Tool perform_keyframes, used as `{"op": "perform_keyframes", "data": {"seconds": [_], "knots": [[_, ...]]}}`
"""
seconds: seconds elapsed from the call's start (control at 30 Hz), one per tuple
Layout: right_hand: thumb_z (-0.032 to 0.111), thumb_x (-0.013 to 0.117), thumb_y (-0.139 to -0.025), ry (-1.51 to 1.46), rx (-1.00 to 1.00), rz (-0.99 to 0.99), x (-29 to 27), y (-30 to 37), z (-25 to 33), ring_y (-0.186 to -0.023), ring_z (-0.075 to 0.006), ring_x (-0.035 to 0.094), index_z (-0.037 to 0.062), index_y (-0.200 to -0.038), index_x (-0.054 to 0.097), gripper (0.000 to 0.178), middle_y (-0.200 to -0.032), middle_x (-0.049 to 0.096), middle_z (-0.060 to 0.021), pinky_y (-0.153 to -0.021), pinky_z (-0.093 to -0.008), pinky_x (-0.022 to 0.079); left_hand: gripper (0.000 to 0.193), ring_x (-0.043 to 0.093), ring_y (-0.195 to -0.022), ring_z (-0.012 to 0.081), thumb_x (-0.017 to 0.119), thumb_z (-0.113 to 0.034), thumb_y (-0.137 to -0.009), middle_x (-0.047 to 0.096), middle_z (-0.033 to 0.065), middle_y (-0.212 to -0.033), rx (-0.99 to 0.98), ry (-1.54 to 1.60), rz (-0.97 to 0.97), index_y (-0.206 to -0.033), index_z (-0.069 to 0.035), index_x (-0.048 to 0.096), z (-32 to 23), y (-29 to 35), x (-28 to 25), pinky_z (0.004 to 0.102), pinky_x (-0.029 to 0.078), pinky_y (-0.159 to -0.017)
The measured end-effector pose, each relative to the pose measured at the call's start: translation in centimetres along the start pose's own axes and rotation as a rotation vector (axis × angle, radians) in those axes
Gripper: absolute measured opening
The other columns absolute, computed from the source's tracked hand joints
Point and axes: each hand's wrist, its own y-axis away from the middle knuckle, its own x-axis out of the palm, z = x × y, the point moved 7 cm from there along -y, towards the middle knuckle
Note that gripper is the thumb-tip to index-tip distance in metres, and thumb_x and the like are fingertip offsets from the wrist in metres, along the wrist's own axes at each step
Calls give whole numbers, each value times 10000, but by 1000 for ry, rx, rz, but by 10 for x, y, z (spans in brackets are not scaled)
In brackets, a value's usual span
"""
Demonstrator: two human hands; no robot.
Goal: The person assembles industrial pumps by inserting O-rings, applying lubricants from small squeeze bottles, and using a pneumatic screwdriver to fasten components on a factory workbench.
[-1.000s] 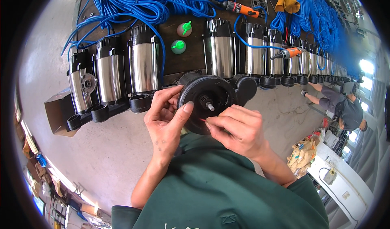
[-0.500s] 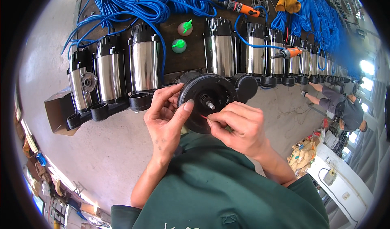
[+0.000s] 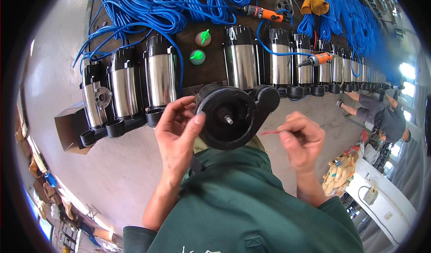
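A round black pump housing (image 3: 210, 136) faces me at the front edge of the workbench, with a threaded metal shaft (image 3: 228, 119) standing out of its middle. My left hand (image 3: 176, 129) grips the housing's left rim, thumb in front and fingers partly hidden behind. To the right, apart from the housing, my right hand (image 3: 303, 141) pinches a thin red strip (image 3: 269, 132) between thumb and forefinger. The strip's free end points toward the housing; its exact kind is unclear. A black side outlet (image 3: 267, 99) juts from the housing's right.
Steel-bodied pumps (image 3: 161, 76) line the bench on both sides. Behind them lie coiled blue cables (image 3: 134, 10), two green-capped bottles (image 3: 197, 57), and orange power screwdrivers (image 3: 269, 14), (image 3: 321, 58). A cardboard box (image 3: 69, 134) stands left; another person (image 3: 381, 114) is far right.
My right hand has drawn back to the right from the housing, carrying the red strip. The housing's recess shows deeper, without the flat black face seen before. My left hand stays at the rim.
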Motion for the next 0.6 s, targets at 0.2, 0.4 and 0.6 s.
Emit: {"op": "perform_keyframes", "data": {"seconds": [0.2,0.4,0.6], "knots": [[118,638,-1024,-270,137,-201,-27,8,-16,-604,-42,416,-60,-937,664,200,-804,594,-48,-512,-204,312,298,618,-853,97,691,-99,-998,675,55,-1060,178,-149,-41,-1264,31,656,-37,-39,-21,247,518,-784],[153,676,-1022,-499,269,-408,-46,-7,-35,-560,-19,425,-36,-980,691,195,-752,612,-6,-500,-200,320,374,613,-1063,265,807,-99,-822,671,106,-1122,564,-928,92,-1158,18,691,-68,-88,19,367,498,-937],[173,711,-993,-490,372,-267,-56,-95,-74,-618,-16,453,4,-1017,707,171,-753,561,50,-517,-191,327,481,451,-1387,424,879,-195,-710,648,138,-1217,695,-1578,229,-1130,-18,726,-15,-125,47,519,309,-1210]]}}
